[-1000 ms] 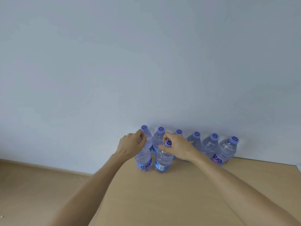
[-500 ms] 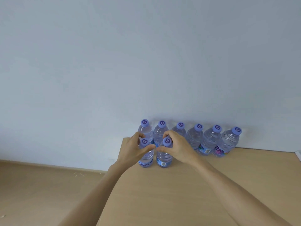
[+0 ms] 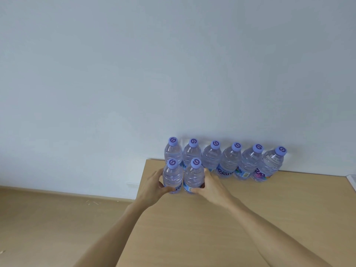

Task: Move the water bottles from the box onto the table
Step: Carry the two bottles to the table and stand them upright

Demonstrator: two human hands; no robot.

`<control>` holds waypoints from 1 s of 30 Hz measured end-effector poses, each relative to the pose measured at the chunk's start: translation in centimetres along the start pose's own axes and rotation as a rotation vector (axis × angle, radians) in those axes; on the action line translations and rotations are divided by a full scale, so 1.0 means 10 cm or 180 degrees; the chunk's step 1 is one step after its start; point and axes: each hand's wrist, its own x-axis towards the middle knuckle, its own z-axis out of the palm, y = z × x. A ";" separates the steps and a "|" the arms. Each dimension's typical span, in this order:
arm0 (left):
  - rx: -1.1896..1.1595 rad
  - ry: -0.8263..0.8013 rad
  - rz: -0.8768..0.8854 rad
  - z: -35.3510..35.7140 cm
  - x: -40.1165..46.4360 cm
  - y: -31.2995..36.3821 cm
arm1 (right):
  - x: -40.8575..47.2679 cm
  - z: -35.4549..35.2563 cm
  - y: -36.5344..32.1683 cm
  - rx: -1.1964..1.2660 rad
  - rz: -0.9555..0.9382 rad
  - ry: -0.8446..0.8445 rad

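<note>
I observe eight clear plastic water bottles with purple caps standing upright on the light wooden table [image 3: 250, 218]. Six form a far row [image 3: 230, 160] against the pale wall [image 3: 173, 64], touching side by side, with blue and pink labels near their bases. Two stand just in front at the left end. My left hand [image 3: 152, 186] curls round the lower body of the front left bottle [image 3: 172, 177], thumb across its near side. My right hand [image 3: 211, 186] grips the front right bottle [image 3: 194, 177] likewise. Both bottles rest on the tabletop, touching each other.
</note>
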 end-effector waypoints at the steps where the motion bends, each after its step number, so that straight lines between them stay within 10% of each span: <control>1: 0.0004 -0.0005 0.0015 -0.01 0.00 0.00 | 0.01 0.01 -0.02 -0.0012 -0.0001 0.0005; 23: 0.0359 -0.0509 0.0336 -0.40 0.05 0.12 | 0.05 -0.19 -0.15 -0.0459 0.0156 -0.0259; 30: 0.0269 0.0592 0.0735 -0.73 -0.03 0.89 | -0.33 -0.89 -0.25 -0.0911 -0.0073 0.0257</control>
